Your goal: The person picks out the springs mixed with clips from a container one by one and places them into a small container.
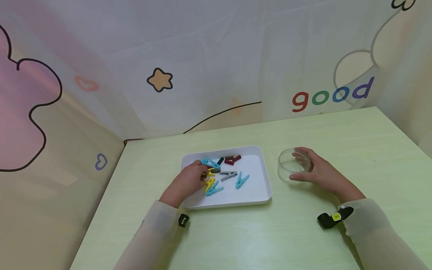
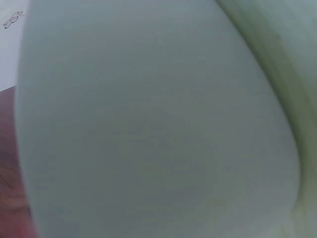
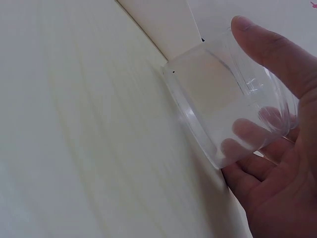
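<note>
The left hand (image 1: 193, 178) reaches over the left side of the white tray (image 1: 254, 193), its fingers bent downward, with a small brown piece (image 1: 204, 175) at the fingertips; whether they pinch it I cannot tell, and the left wrist view is mostly filled by a pale sleeve (image 2: 153, 124). Just beside those fingertips, to their right, lie yellow clips (image 1: 209, 184) and, among them, light blue clips (image 1: 214, 189), one of which lies farther right, well apart from the hand. A grey clip (image 1: 228, 174) lies between, near the tray's middle, and dark red pieces (image 1: 229, 162) lie behind it towards the far edge. The right hand (image 1: 318, 170) grasps a clear round container (image 1: 286, 167), thumb on the near side and fingers curled round the far side. The container stands on the worktop (image 1: 236, 236), near the tray's right edge and apart from it.
</note>
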The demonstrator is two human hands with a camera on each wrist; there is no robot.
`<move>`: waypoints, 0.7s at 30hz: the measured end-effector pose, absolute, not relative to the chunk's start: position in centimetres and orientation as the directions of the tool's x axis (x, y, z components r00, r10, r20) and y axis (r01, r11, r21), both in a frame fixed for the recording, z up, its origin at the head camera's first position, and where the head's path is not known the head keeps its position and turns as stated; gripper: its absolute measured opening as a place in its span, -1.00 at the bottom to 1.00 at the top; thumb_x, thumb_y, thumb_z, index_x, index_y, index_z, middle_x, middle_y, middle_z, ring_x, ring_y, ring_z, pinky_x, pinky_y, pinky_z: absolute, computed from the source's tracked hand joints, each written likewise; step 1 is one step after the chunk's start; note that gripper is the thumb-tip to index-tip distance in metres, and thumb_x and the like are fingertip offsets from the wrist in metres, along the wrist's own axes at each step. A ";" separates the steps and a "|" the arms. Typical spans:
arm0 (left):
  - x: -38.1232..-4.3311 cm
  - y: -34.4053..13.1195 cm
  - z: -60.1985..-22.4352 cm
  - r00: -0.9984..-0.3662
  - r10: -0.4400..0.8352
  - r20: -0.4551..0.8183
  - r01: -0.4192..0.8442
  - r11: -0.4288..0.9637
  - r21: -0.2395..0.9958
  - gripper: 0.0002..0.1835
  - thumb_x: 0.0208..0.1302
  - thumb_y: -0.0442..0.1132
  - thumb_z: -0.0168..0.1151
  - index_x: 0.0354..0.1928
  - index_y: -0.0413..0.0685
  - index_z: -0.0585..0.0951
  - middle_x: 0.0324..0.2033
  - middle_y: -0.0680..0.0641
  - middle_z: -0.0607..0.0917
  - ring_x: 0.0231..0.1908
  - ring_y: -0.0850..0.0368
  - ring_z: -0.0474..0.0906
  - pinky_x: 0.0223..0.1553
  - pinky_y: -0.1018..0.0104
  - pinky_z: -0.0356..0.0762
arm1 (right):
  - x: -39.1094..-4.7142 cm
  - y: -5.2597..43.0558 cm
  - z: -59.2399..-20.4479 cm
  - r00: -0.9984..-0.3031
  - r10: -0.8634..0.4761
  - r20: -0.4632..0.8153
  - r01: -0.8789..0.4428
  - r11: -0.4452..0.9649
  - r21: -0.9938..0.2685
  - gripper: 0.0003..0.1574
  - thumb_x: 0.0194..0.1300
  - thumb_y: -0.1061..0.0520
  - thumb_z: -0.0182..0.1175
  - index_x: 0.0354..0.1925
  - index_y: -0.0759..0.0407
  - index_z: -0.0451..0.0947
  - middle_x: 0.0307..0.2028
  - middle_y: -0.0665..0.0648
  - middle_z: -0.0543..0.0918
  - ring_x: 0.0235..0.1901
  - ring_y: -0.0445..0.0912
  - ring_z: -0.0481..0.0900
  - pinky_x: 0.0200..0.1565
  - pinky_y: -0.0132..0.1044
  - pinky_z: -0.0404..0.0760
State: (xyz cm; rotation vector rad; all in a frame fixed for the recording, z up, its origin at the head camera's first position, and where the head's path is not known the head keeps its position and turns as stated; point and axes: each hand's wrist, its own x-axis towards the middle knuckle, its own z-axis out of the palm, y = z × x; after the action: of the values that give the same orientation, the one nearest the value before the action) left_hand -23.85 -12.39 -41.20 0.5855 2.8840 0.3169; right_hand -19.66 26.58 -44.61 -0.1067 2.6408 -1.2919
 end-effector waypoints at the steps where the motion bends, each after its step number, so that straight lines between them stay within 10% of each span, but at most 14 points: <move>1: -23.8 -12.3 -41.2 -0.906 0.402 -0.133 0.364 0.899 0.242 -0.80 0.22 -0.34 0.27 -0.11 -0.06 0.68 -0.21 0.00 0.55 -0.19 0.12 0.45 0.00 0.25 0.57 | -19.7 26.6 -44.6 -0.978 -0.152 -0.145 0.021 0.615 -0.788 0.36 0.00 -0.30 0.42 0.51 -0.01 -0.16 0.47 0.24 0.14 0.45 0.27 0.04 0.30 0.40 0.08; 21: -23.4 -11.3 -40.4 -0.904 0.410 -0.122 0.373 0.895 0.247 -0.76 0.25 -0.34 0.25 -0.04 -0.10 0.68 -0.14 -0.02 0.62 -0.14 0.09 0.48 0.07 0.22 0.57 | -19.7 26.7 -44.8 -0.978 -0.156 -0.138 0.014 0.615 -0.788 0.35 0.01 -0.30 0.42 0.51 -0.01 -0.15 0.48 0.23 0.13 0.45 0.27 0.04 0.30 0.41 0.07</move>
State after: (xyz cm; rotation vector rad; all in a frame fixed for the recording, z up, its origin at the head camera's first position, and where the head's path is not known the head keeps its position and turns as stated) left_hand -23.43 -11.34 -40.41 0.6015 2.8900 0.3262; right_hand -19.70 26.69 -44.75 -0.1179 2.6456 -1.2940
